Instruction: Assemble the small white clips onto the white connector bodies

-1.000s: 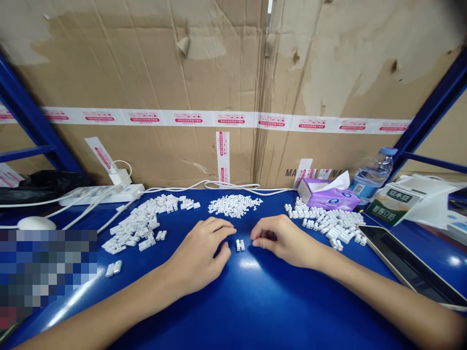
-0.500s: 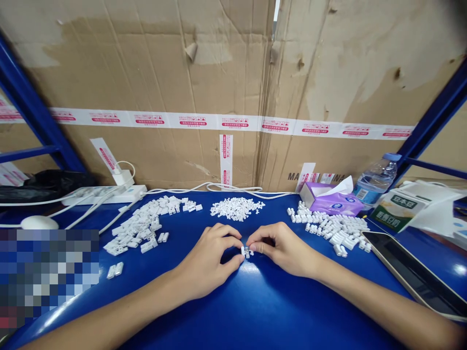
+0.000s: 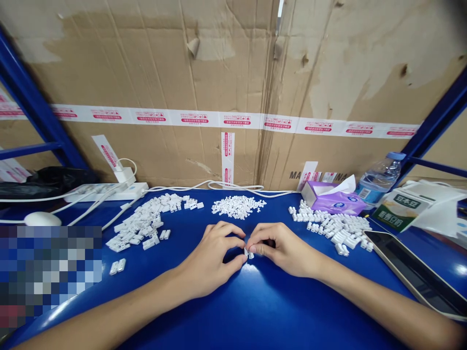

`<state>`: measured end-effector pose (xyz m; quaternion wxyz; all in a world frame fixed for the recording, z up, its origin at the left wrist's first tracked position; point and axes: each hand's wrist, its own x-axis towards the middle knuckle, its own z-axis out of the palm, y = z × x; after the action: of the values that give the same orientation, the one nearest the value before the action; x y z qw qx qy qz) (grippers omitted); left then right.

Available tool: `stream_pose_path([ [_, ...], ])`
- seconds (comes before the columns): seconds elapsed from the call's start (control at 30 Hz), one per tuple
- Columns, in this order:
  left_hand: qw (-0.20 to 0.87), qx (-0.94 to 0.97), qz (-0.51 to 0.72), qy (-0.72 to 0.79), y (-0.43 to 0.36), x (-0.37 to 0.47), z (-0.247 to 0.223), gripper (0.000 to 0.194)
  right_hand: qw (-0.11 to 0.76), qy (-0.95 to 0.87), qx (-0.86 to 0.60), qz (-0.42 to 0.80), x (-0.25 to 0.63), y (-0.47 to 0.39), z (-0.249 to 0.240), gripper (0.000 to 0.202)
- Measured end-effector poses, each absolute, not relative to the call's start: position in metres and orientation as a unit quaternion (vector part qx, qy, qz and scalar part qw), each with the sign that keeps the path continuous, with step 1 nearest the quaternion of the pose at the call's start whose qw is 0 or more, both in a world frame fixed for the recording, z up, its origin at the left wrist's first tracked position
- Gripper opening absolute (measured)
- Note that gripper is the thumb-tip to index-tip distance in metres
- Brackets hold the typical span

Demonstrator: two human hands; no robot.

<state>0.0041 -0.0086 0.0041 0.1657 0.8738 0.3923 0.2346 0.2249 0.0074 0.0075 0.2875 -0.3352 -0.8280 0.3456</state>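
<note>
Near the middle of the blue table (image 3: pixel 233 311), a small white plastic part (image 3: pixel 248 253) is pinched between both hands. My left hand (image 3: pixel 219 257) holds its left side between thumb and fingertips. From the right, my right hand (image 3: pixel 282 248) grips it with thumb and forefinger, covering much of it. Beyond the hands lies a heap of tiny white pieces (image 3: pixel 237 207). White connector blocks (image 3: pixel 142 223) are spread on the left, with a pair (image 3: pixel 117 266) nearer the front. More white blocks (image 3: pixel 337 228) lie on the right.
A phone (image 3: pixel 416 272) lies at the right, near a purple tissue pack (image 3: pixel 335 198), a water bottle (image 3: pixel 379 177) and a green-and-white carton (image 3: pixel 401 209). A power strip (image 3: pixel 105 191) with white cables sits back left. Cardboard (image 3: pixel 175 82) stands behind the table.
The fingertips of both hands have drawn slightly closer together around the white part, which is now more hidden. The whole view has shifted slightly.
</note>
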Motion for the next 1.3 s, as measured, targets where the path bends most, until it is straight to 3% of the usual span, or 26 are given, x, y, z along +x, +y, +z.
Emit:
stream_pose_path([
  [0.8, 0.165, 0.878, 0.235, 0.383, -0.008, 0.004, 0.004, 0.014, 0.302, -0.814, -0.381, 0.317, 0.222, 0.007, 0.0, 0.007],
  [1.3, 0.152, 0.882, 0.23, 0.381, -0.008, 0.004, 0.004, 0.015, 0.289, -0.807, -0.361, 0.367, 0.223, 0.008, -0.001, 0.01],
])
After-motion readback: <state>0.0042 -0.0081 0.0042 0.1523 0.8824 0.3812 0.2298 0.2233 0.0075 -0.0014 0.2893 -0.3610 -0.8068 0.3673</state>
